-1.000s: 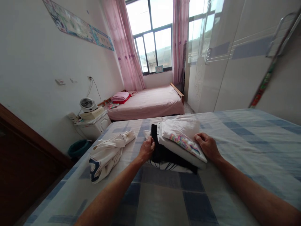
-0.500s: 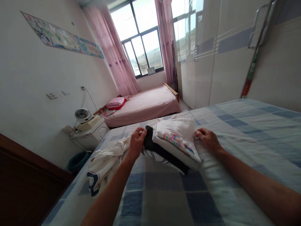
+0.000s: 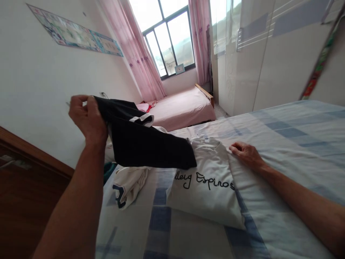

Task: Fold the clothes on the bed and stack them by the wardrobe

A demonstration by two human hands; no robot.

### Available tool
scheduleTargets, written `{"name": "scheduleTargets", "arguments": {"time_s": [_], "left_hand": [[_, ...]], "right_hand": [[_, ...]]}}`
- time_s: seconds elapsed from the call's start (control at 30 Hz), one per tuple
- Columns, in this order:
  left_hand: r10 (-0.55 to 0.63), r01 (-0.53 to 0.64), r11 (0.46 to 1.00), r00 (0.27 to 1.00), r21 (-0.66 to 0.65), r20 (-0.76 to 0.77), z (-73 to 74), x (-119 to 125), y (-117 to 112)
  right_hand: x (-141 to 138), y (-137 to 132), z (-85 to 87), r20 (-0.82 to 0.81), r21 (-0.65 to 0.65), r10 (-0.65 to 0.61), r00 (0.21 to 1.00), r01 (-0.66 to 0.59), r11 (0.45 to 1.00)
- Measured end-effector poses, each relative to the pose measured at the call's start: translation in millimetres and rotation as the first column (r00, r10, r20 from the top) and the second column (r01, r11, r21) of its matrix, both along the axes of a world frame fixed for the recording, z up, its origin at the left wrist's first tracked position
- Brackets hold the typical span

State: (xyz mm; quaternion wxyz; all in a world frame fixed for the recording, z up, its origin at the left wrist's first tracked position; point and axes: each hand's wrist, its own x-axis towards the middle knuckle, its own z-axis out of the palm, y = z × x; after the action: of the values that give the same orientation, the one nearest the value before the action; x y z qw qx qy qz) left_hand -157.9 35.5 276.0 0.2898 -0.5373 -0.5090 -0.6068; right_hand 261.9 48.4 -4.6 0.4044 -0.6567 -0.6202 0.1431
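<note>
My left hand (image 3: 87, 118) is raised at the left, fingers pinched on the edge of a black garment (image 3: 140, 142) with white trim, which hangs out over the bed. My right hand (image 3: 246, 153) rests on the right edge of a folded white shirt (image 3: 207, 185) with black script lettering; its fingers are curled against the cloth. That shirt lies on the blue-and-white checked bed (image 3: 283, 129). A crumpled white garment with navy trim (image 3: 128, 181) lies to its left, near the bed's edge.
A second bed with a pink cover (image 3: 183, 108) stands by the window (image 3: 169, 37), flanked by pink curtains (image 3: 140, 54). A glossy wardrobe (image 3: 258, 54) lines the right wall. Dark wooden furniture (image 3: 24, 187) is at the lower left.
My left hand has pulled the black garment out of the folded pile and lifted it up to the left. The patterned top piece is gone from view and a lettered white shirt shows.
</note>
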Motion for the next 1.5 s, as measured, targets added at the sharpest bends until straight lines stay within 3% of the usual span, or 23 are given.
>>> {"name": "scheduleTargets", "arguments": {"time_s": [0.07,0.13,0.2,0.23,0.3,0.4,0.47,0.5,0.57,0.6,0.63,0.67,0.73,0.8,0.87,0.97,1.1,1.2,1.27,1.33,1.43,1.5], "left_hand": [[0.043,-0.039,0.997,0.997,0.072,-0.058,8.5,-19,-6],[0.092,-0.087,0.994,0.993,0.059,-0.08,2.9,-35,-7],[0.167,-0.183,0.976,0.977,-0.117,-0.135,-19.3,-48,-4],[0.225,-0.258,0.942,0.96,-0.215,-0.166,-36.0,-52,0],[0.259,-0.367,0.797,0.925,-0.479,-0.277,-75.8,-56,7],[0.118,-0.339,0.654,0.929,-0.676,-0.351,-131.5,-52,12],[0.002,-0.345,0.59,0.905,-0.73,-0.426,-153.8,-40,4],[-0.033,-0.355,0.592,0.886,-0.723,-0.463,-160.0,-31,-4],[-0.11,-0.336,0.647,0.847,-0.685,-0.52,-166.3,-9,-28],[-0.185,-0.289,0.669,0.828,-0.685,-0.53,-168.4,4,-42],[-0.313,-0.225,0.658,0.787,-0.719,-0.533,-171.3,15,-57],[-0.442,-0.179,0.618,0.726,-0.766,-0.527,-175.5,25,-70],[-0.594,-0.173,0.528,0.624,-0.831,-0.507,-187.9,36,-90],[-0.603,-0.256,0.472,0.604,-0.844,-0.52,-202.4,32,-97],[-0.537,-0.365,0.444,0.623,-0.818,-0.569,-212.6,18,-95],[-0.502,-0.405,0.416,0.644,-0.814,-0.577,-212.0,3,-87],[-0.593,-0.103,0.434,0.715,-0.895,-0.37,-194.6,31,-80],[-0.723,0.057,0.412,0.627,-0.909,-0.288,-192.2,72,-72],[-0.779,0.028,0.367,0.555,-0.93,-0.291,-198.5,93,-64],[-0.785,-0.059,0.365,0.517,-0.929,-0.341,-206.4,104,-55],[-0.744,-0.136,0.457,0.484,-0.879,-0.461,-205.5,104,-45],[-0.654,-0.107,0.579,0.531,-0.809,-0.538,-187.1,97,-39]], "right_hand": [[0,1,-0.7,0.007,-0.014,0.007,1.0,-0.007,1.0],[0,1,-1.2,0.02,-0.013,0.005,1.0,-0.005,1.0],[0,1,-2.3,0.04,0.002,-0.001,0.999,0.001,1.0],[1,1,-3.3,0.049,0.011,-0.001,0.999,0.0,1.0],[1,2,-5.8,0.061,0.027,0.01,0.998,-0.012,1.0],[2,3,-9.5,0.075,0.044,0.018,0.997,-0.021,0.999],[2,2,-10.5,0.087,0.05,0.013,0.996,-0.018,0.999],[2,2,-10.5,0.092,0.05,0.014,0.996,-0.019,0.999],[1,0,-10.1,0.102,0.054,0.027,0.994,-0.033,0.998],[1,0,-9.8,0.107,0.057,0.036,0.994,-0.042,0.997],[1,0,-9.6,0.112,0.059,0.043,0.993,-0.05,0.997],[0,-1,-9.5,0.117,0.061,0.046,0.992,-0.053,0.997],[0,-1,-9.6,0.13,0.061,0.047,0.99,-0.055,0.997],[1,0,-10.2,0.141,0.054,0.043,0.989,-0.051,0.997],[1,0,-11.2,0.149,0.055,0.048,0.988,-0.057,0.997],[1,1,-12.9,0.165,0.073,0.07,0.984,-0.083,0.994],[2,2,-14.2,0.204,0.078,0.073,0.976,-0.091,0.993],[2,1,-13.2,0.226,0.078,0.083,0.971,-0.103,0.992],[2,0,-11.4,0.235,0.081,0.093,0.968,-0.115,0.99],[1,-2,-9.2,0.236,0.079,0.098,0.967,-0.119,0.99],[1,-4,-6.8,0.237,0.076,0.109,0.966,-0.13,0.989],[0,-4,-6.5,0.238,0.081,0.113,0.965,-0.136,0.987]]}}
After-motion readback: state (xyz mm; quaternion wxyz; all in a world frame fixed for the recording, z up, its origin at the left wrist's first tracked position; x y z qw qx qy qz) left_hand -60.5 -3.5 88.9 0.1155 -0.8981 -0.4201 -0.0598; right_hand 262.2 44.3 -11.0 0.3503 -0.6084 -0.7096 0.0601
